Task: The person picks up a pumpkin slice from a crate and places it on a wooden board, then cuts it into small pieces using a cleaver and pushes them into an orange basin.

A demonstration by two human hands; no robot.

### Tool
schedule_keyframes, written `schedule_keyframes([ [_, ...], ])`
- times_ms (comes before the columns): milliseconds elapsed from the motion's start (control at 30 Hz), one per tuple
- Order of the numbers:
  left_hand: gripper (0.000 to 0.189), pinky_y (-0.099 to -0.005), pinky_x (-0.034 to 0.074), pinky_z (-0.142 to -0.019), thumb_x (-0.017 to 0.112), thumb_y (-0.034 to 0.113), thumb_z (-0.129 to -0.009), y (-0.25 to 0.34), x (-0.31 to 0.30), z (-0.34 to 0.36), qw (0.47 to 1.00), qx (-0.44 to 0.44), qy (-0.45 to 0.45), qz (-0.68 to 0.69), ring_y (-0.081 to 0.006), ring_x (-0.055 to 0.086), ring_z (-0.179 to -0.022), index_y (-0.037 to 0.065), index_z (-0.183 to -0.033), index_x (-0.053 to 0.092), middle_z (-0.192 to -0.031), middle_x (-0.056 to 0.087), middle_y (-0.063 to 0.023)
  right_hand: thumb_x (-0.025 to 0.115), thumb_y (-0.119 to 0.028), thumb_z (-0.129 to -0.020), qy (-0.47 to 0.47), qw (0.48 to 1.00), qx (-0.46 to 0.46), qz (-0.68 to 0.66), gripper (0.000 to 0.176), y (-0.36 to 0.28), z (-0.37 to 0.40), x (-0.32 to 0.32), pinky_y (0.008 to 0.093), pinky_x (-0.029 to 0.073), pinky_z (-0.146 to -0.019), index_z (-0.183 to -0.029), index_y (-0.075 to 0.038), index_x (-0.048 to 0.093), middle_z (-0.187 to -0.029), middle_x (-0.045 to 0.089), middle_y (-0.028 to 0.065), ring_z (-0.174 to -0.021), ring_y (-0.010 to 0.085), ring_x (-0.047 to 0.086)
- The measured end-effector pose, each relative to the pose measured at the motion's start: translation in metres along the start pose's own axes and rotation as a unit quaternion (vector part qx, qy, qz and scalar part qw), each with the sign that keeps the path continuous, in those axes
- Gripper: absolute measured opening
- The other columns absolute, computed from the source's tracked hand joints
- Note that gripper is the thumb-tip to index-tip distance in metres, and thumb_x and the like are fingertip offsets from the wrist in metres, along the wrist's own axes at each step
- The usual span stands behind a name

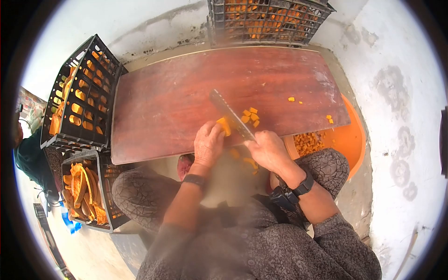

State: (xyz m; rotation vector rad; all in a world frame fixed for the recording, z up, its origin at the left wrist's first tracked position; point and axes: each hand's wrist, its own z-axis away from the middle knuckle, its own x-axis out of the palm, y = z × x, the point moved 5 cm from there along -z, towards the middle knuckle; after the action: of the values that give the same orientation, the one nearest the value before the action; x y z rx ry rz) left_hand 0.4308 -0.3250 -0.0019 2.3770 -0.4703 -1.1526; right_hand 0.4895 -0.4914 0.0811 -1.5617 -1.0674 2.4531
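The person squats over a wooden board point(186, 93). The left hand point(207, 145) has its fingers bunched together and pressed down on an orange strip point(224, 126), whose end pokes out just past the fingertips. The right hand point(269, 149) is wrapped tight round the handle of a knife point(231, 114). Only the blade shows, slanting away from the knuckles, its edge right beside the left fingertips. On the far side of the blade from those fingers lie the cut cubes point(250, 115).

To my eye the strip is firm flesh, some squash or root. I'd guess it is light, stiff enough to keep its shape under a pinch, and probably damp and a little slick on the cut faces. The sound hold is from above and behind, with the fingertips tucked back from the edge.

A good deal escapes me. The palm covers most of the strip, so I cannot tell its length. I also cannot tell whether the blade is down on the board or lifted. A haze smears everything nearer than the wrists, and a few orange bits below the hands are only blurs. Out past the right hand's knuckles, an orange basin point(352, 140) is half hidden by the board and a knee. The crate point(268, 23) beyond the fingers is cut off at the top.
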Motion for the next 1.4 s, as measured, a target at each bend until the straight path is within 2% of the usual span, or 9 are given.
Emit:
schedule_keyframes([
  [200,0.025,-0.0413,0.046,-0.089,0.071,0.006,-0.076,0.005,-0.003,-0.004,0.997,0.048,0.017,-0.050,-0.0306,0.057,-0.101,0.009,-0.100,0.063,-0.106,0.059,-0.0083,0.062,-0.027,-0.088,-0.004,1.000,-0.003,0.011,0.038,-0.001,0.002,0.002,0.0480,0.051,-0.071,-0.080,0.010,0.065,-0.077,0.061,0.0319,-0.078,0.0459,0.064],
  [300,0.026,-0.0418,0.048,-0.087,0.070,0.005,-0.077,0.006,-0.004,-0.005,0.997,0.068,0.024,-0.012,-0.0320,0.056,-0.101,0.009,-0.101,0.063,-0.106,0.059,-0.0090,0.062,-0.026,-0.087,0.001,1.000,-0.012,0.018,0.037,-0.003,0.004,0.000,0.0485,0.051,-0.072,-0.080,0.010,0.065,-0.077,0.062,0.0315,-0.079,0.0457,0.064],
  [633,0.020,-0.0424,0.051,-0.083,0.066,0.000,-0.082,0.000,-0.004,-0.005,0.999,0.020,-0.003,0.045,-0.0340,0.057,-0.097,0.006,-0.101,0.062,-0.105,0.059,-0.0113,0.062,-0.024,-0.089,-0.031,0.998,-0.019,0.056,0.035,-0.005,0.000,-0.002,0.0479,0.051,-0.074,-0.084,0.010,0.065,-0.078,0.063,0.0304,-0.079,0.0450,0.065],
  [733,0.019,-0.0427,0.051,-0.084,0.065,0.001,-0.083,-0.001,-0.003,-0.006,0.999,0.018,-0.011,0.050,-0.0343,0.057,-0.099,0.006,-0.102,0.061,-0.106,0.059,-0.0116,0.061,-0.021,-0.091,-0.052,0.998,-0.006,0.046,0.033,-0.012,-0.003,-0.011,0.0443,0.052,-0.065,-0.083,0.012,0.064,-0.071,0.064,0.0265,-0.068,0.0373,0.067],
  [800,0.018,-0.0426,0.050,-0.084,0.063,0.001,-0.084,-0.003,-0.002,-0.006,0.998,0.012,-0.018,0.051,-0.0346,0.057,-0.099,0.006,-0.102,0.061,-0.106,0.059,-0.0119,0.059,-0.017,-0.093,-0.109,0.993,0.046,0.026,0.032,-0.016,-0.006,-0.014,0.0400,0.051,-0.055,-0.080,0.012,0.062,-0.064,0.063,0.0218,-0.055,0.0282,0.065],
  [933,0.018,-0.0425,0.050,-0.085,0.062,0.000,-0.084,-0.004,-0.002,-0.007,0.998,0.004,-0.020,0.053,-0.0349,0.057,-0.099,0.005,-0.102,0.061,-0.105,0.060,-0.0125,0.058,-0.015,-0.094,-0.159,0.983,0.075,0.046,0.031,-0.027,-0.012,-0.015,0.0382,0.049,-0.049,-0.079,0.012,0.060,-0.059,0.061,0.0187,-0.047,0.0240,0.061],
  [1233,0.020,-0.0422,0.048,-0.086,0.063,-0.002,-0.082,-0.005,0.000,-0.008,0.998,0.018,-0.014,0.062,-0.0348,0.057,-0.097,0.004,-0.102,0.060,-0.103,0.060,-0.0133,0.059,-0.015,-0.092,-0.178,0.975,0.083,0.106,0.030,-0.033,-0.031,-0.006,0.0423,0.053,-0.059,-0.074,0.010,0.063,-0.060,0.063,0.0194,-0.055,0.0319,0.066],
  [1300,0.021,-0.0422,0.048,-0.085,0.063,-0.002,-0.082,-0.005,0.000,-0.009,0.998,0.008,-0.019,0.056,-0.0352,0.057,-0.098,0.004,-0.102,0.061,-0.103,0.060,-0.0137,0.059,-0.015,-0.091,-0.168,0.975,0.044,0.137,0.028,-0.034,-0.036,0.001,0.0445,0.053,-0.066,-0.079,0.009,0.066,-0.066,0.065,0.0221,-0.067,0.0374,0.068],
  [1400,0.021,-0.0427,0.048,-0.085,0.063,-0.002,-0.082,-0.004,-0.002,-0.011,0.997,0.004,-0.017,0.069,-0.0357,0.056,-0.097,0.004,-0.102,0.061,-0.103,0.060,-0.0141,0.059,-0.016,-0.090,-0.167,0.972,0.051,0.155,0.027,-0.032,-0.038,0.003,0.0460,0.053,-0.073,-0.084,0.009,0.068,-0.072,0.066,0.0256,-0.077,0.0407,0.068],
])
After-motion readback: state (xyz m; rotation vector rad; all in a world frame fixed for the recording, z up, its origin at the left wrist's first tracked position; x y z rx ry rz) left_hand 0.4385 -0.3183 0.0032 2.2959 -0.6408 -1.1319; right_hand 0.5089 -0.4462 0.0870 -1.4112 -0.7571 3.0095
